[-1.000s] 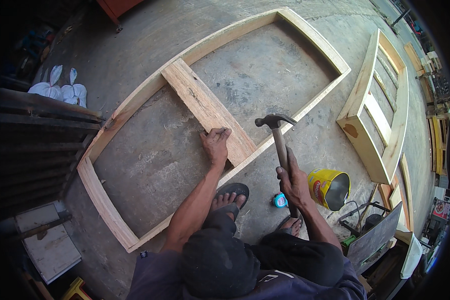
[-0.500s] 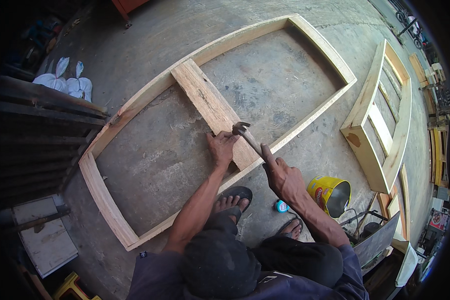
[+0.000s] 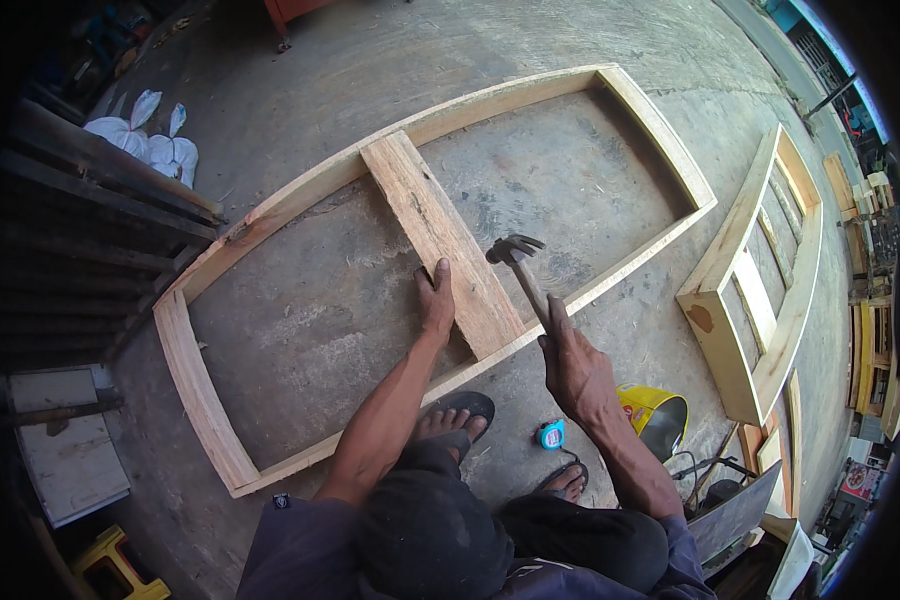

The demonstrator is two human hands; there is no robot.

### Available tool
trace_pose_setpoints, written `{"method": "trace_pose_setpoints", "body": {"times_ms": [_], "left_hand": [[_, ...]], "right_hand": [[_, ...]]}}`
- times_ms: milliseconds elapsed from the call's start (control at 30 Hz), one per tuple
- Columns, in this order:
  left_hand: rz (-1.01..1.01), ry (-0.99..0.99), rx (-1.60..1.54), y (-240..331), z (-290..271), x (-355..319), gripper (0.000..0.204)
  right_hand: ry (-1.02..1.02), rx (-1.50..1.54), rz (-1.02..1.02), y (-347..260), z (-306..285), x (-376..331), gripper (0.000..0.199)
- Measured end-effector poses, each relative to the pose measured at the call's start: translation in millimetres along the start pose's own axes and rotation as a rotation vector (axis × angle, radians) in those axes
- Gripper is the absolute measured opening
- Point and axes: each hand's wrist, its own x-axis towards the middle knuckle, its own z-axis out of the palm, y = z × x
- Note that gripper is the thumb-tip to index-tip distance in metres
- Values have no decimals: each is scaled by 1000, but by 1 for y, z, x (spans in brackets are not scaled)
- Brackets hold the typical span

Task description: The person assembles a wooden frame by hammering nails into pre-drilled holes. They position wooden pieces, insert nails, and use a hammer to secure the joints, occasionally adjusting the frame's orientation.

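A pale wooden frame (image 3: 183, 370) lies on the concrete, with a wide crosspiece plank (image 3: 432, 215) spanning its middle. My left hand (image 3: 434, 300) grips the plank's left edge, thumb on top; the other fingers are mostly hidden beneath it. In my right hand (image 3: 576, 365) is a claw hammer (image 3: 532, 287), held by its handle. The hammer's head is raised just right of the plank, apart from it. I cannot make out any nail.
A turquoise tape measure (image 3: 551, 434) lies between my feet. Beside my right forearm stands a yellow bucket (image 3: 638, 398). Another wooden frame (image 3: 712, 290) is at the right. Slatted dark wood (image 3: 100, 200) and white tied sacks (image 3: 170, 152) stand at the left.
The hammer has swung up and right, away from the plank and my left fingers. My left hand has slid to the plank's edge. The whole view has shifted slightly.
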Motion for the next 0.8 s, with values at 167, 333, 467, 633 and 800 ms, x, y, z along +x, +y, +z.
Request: {"method": "trace_pose_setpoints", "body": {"times_ms": [167,333,467,633,800], "left_hand": [[-55,-85,-101,-8,-4,5,90],[-81,-111,-122,-2,-4,3,89],[-104,-154,-122,1,-3,2,91],[-41,-162,-223,-5,-2,6,93],[-146,-143,-234,-9,-5,3,90]], "right_hand": [[227,170,-351,-2,0,-6,64],[0,-71,-97,16,21,3,59],[481,260,-539,21,28,1,53],[1,51,-33,7,15,-1,60],[49,185,-72,11,21,-10,62]]}}
